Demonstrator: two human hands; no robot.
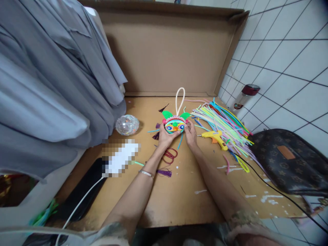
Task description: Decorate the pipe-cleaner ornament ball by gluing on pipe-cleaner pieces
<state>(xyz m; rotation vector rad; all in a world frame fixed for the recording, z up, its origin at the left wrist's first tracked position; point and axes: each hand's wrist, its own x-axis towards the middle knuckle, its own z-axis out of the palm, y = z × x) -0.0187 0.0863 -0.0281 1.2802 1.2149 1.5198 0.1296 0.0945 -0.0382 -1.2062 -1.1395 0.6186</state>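
Note:
Between my two hands is a colourful craft animal-face ornament (175,127) with green ears, pink trim, round eyes and a white hanging loop (180,99) rising from its top. My left hand (166,136) grips its left side, the thumb along the lower edge. On the other side, my right hand (190,134) has its fingers closed at the ornament's right edge. Red-handled scissors (170,156) lie just below my left hand, their blades hidden. Dark tassels (155,136) lie beside that hand, and a purple tassel (164,173) is nearer to me.
A yellow glue gun (214,138) lies to the right, its cord running to the front. Behind it spreads a pile of coloured fuzzy sticks (225,124). A brown bag (292,160) sits at right, a clear ball (127,125) at left. Grey cloth (58,75) hangs at left.

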